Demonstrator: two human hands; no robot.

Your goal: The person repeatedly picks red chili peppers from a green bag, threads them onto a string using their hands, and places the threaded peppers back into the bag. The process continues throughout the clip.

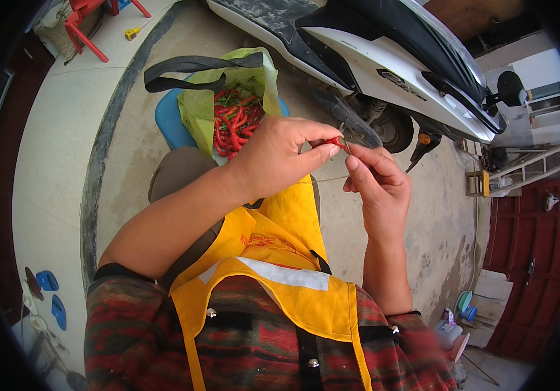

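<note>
Between the thumb and fingers of my left hand [280, 154] is a red chili pepper [335, 141], its green stem end turned toward the right. My right hand [380, 176] pinches a thin needle [348, 148] against that stem end; whether the point has gone in cannot be told. A fine thread [329, 180] runs leftward from my right hand across my lap. Beyond my left hand, many red chili peppers [233, 124], some greenish, fill an open yellow-green bag [197, 124] with black handles [182, 66]. The bag rests on a blue plastic stool [165, 119].
A white and black motor scooter [358, 54] stands close ahead on the right. A yellow apron [285, 220] covers my lap. At far left are a red plastic chair [82, 24] and blue slippers [58, 312]. A ladder [539, 168] and a dark red door [529, 244] are at right.
</note>
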